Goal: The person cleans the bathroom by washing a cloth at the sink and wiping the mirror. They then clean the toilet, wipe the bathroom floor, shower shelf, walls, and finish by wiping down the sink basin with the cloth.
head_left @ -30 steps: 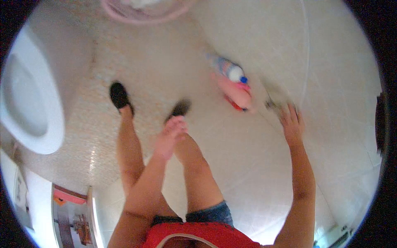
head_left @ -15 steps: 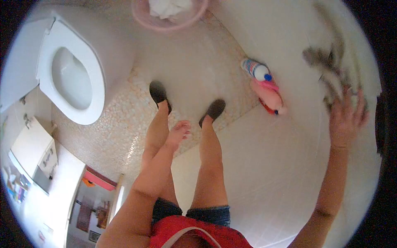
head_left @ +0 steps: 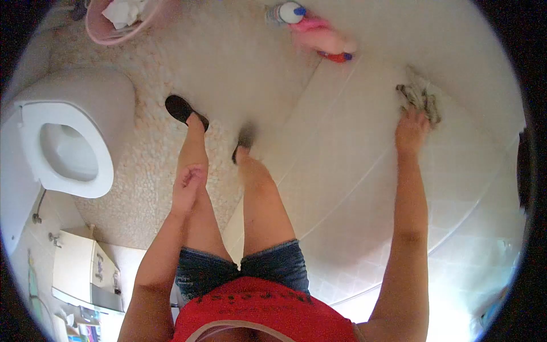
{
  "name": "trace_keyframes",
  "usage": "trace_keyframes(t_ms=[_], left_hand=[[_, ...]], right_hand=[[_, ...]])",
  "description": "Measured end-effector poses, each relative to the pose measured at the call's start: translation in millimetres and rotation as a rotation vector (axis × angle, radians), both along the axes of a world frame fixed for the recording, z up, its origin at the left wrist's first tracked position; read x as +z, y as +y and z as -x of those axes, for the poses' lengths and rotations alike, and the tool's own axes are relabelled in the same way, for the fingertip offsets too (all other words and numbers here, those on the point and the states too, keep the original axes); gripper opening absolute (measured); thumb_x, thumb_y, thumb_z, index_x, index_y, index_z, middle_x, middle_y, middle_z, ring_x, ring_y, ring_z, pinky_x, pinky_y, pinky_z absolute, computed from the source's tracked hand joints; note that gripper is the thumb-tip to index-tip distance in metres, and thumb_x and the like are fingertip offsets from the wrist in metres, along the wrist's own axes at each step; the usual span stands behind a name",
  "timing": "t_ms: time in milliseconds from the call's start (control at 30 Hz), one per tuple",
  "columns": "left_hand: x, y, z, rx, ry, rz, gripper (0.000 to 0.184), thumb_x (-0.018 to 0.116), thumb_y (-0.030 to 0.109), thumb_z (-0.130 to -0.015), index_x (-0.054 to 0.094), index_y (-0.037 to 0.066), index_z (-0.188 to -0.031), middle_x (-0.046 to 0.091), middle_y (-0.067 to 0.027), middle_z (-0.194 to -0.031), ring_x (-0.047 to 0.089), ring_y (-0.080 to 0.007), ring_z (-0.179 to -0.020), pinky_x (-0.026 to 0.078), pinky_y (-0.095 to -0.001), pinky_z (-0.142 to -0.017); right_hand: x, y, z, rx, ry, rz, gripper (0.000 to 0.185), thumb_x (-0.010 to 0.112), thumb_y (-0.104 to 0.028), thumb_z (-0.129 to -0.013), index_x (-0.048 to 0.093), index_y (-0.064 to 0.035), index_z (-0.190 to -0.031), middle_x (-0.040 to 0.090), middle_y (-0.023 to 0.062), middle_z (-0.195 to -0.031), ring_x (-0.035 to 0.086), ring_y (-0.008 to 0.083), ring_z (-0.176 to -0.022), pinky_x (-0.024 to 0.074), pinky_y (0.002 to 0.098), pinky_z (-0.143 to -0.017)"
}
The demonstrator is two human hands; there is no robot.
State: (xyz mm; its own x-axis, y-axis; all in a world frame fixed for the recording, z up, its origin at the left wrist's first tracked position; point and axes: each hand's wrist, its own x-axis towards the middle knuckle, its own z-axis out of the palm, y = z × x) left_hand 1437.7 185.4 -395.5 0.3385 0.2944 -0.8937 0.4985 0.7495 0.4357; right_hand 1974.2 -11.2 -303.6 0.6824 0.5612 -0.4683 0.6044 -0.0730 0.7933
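Pale tiles (head_left: 342, 194) face the toilet (head_left: 102, 165) across a pebbled floor (head_left: 142, 154); on them, well apart from the toilet, the right hand (head_left: 412, 129) grasps a cloth (head_left: 420, 100), which bunches beyond the fingers with no clear long axis. Nearer the toilet, the left hand (head_left: 190, 179) has curled fingers; whether fully closed, one cannot tell. A blue-capped bottle (head_left: 288, 12) and a pink bottle (head_left: 325, 40) sit on the cloth's toilet side, not in its way.

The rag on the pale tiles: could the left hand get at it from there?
Probably not without reaching across: the left hand is over by the left leg, well away from the rag, and the right hand is on it.
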Motion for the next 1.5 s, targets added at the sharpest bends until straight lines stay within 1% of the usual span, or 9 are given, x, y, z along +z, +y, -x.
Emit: trace_keyframes(t_ms=[267, 400, 633, 733, 933, 1200, 1267, 1367, 1500], left_hand=[[-36, -72, -3, 0.087, -0.052, -0.002, 0.021, 0.051, 0.015, -0.094, 0.055, 0.006, -0.113, 0.06, -0.0024, -0.098, 0.056, -0.0111, -0.085, 0.043, -0.0233, -0.072], [-38, -103, 1, 0.061, 0.004, 0.039, 0.022, 0.05, 0.013, -0.094, 0.054, 0.007, -0.114, 0.061, -0.0029, -0.098, 0.056, -0.0112, -0.083, 0.044, -0.0245, -0.071], [-53, -114, 4, 0.121, 0.043, 0.142, 0.024, 0.05, 0.013, -0.093, 0.053, 0.006, -0.116, 0.061, -0.0045, -0.095, 0.056, -0.0123, -0.08, 0.044, -0.0251, -0.07], [-44, -118, -5, 0.084, 0.023, 0.24, 0.023, 0.049, 0.012, -0.094, 0.053, 0.005, -0.115, 0.061, -0.0054, -0.096, 0.056, -0.0128, -0.08, 0.044, -0.0255, -0.069], [-53, -119, -11, 0.072, 0.08, 0.219, 0.022, 0.047, 0.011, -0.094, 0.053, 0.005, -0.115, 0.061, -0.0068, -0.096, 0.057, -0.0137, -0.081, 0.044, -0.0258, -0.071], [-27, -111, -43, 0.034, -0.031, 0.308, 0.026, 0.048, 0.013, -0.093, 0.051, 0.002, -0.117, 0.057, -0.0082, -0.107, 0.055, -0.016, -0.092, 0.045, -0.029, -0.079], [8, -87, -47, -0.321, -0.224, 0.374, 0.028, 0.047, 0.014, -0.094, 0.049, 0.001, -0.119, 0.056, -0.0098, -0.109, 0.056, -0.0177, -0.093, 0.045, -0.0302, -0.082], [18, -63, -45, -0.102, -0.088, 0.457, 0.03, 0.046, 0.015, -0.094, 0.048, -0.002, -0.119, 0.057, -0.0139, -0.107, 0.056, -0.0212, -0.094, 0.045, -0.0345, -0.084], [3, -20, -44, 0.122, -0.091, 0.255, 0.032, 0.048, 0.022, -0.093, 0.048, -0.003, -0.114, 0.059, -0.0196, -0.093, 0.058, -0.028, -0.084, 0.047, -0.039, -0.076]], right_hand=[[-126, -109, 275, -0.207, 0.721, 0.152, 0.03, 0.049, -0.021, -0.089, 0.062, -0.0063, -0.113, 0.055, 0.0112, -0.119, 0.048, 0.0306, -0.112, 0.0318, 0.0559, -0.098], [-184, -97, 182, 0.022, 0.687, 0.18, 0.041, 0.048, -0.024, -0.087, 0.054, -0.0047, -0.123, 0.048, 0.0155, -0.133, 0.039, 0.0355, -0.126, 0.0162, 0.0625, -0.105], [-275, 34, 61, -0.175, 0.241, 0.237, 0.039, 0.045, -0.022, -0.092, 0.052, -0.0024, -0.125, 0.049, 0.0164, -0.13, 0.044, 0.0322, -0.121, 0.0367, 0.0477, -0.096], [-357, -71, 163, -0.019, 0.553, 0.421, 0.039, 0.046, -0.022, -0.091, 0.054, -0.0006, -0.122, 0.051, 0.018, -0.126, 0.044, 0.0339, -0.12, 0.0356, 0.0504, -0.096], [-337, -166, 365, -0.579, 1.064, 0.334, 0.036, 0.046, -0.023, -0.089, 0.06, -0.0057, -0.117, 0.052, 0.0177, -0.126, 0.043, 0.033, -0.123, 0.0311, 0.053, -0.1], [-357, -8, 29, -0.295, 0.337, -0.119, 0.028, 0.05, -0.024, -0.087, 0.063, -0.0105, -0.108, 0.059, 0.0102, -0.112, 0.052, 0.0262, -0.107, 0.0389, 0.0429, -0.087], [-353, -9, -3, -0.119, 0.113, -0.406, 0.032, 0.051, -0.024, -0.086, 0.06, -0.0085, -0.112, 0.057, 0.0117, -0.114, 0.052, 0.0273, -0.106, 0.0375, 0.0436, -0.088], [-423, -24, 12, 0.03, -0.029, -0.796, 0.037, 0.055, -0.025, -0.083, 0.057, -0.0083, -0.116, 0.055, 0.0136, -0.118, 0.05, 0.0293, -0.11, 0.0349, 0.0464, -0.092], [-498, 25, 62, -0.461, -0.123, -1.248, 0.045, 0.057, -0.024, -0.078, 0.055, -0.0111, -0.122, 0.049, 0.0171, -0.13, 0.043, 0.0334, -0.12, 0.0335, 0.049, -0.096]])
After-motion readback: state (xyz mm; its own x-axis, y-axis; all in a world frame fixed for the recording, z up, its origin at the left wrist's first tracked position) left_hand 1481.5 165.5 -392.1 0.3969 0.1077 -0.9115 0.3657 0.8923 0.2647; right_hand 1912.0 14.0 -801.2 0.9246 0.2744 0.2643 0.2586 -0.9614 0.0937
